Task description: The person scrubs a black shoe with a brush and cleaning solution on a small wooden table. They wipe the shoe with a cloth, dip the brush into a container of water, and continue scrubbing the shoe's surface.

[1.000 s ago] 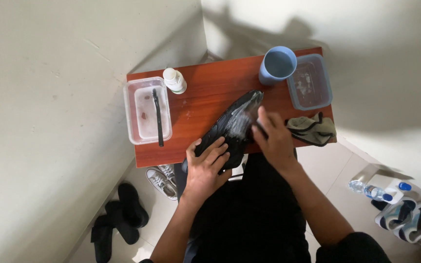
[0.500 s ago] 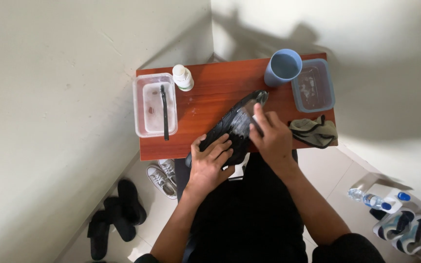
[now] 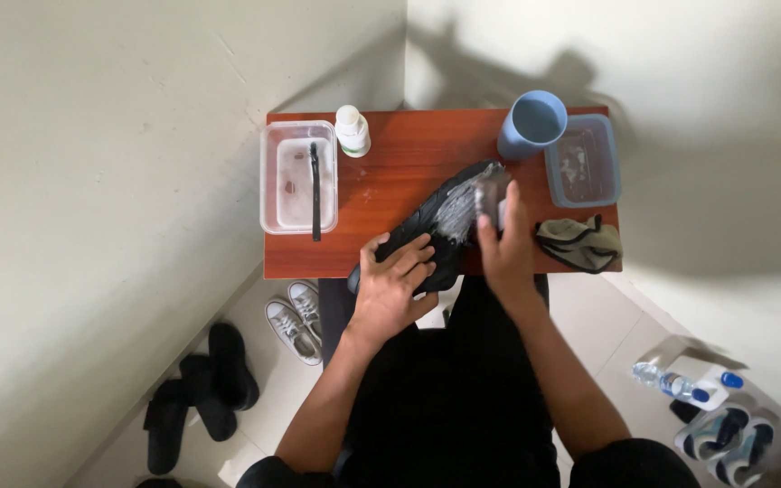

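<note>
Black shoe (image 3: 440, 221) under left hand (image 3: 397, 285) and right hand (image 3: 502, 244)

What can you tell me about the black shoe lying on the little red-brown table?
The black shoe lies sole-up and slantwise on the wooden table, heel at the near edge, toe pointing toward the blue cup. Pale grey suds or dust cover its front half. The left hand presses on the heel; the right hand holds a small dark pad against the toe.
</note>
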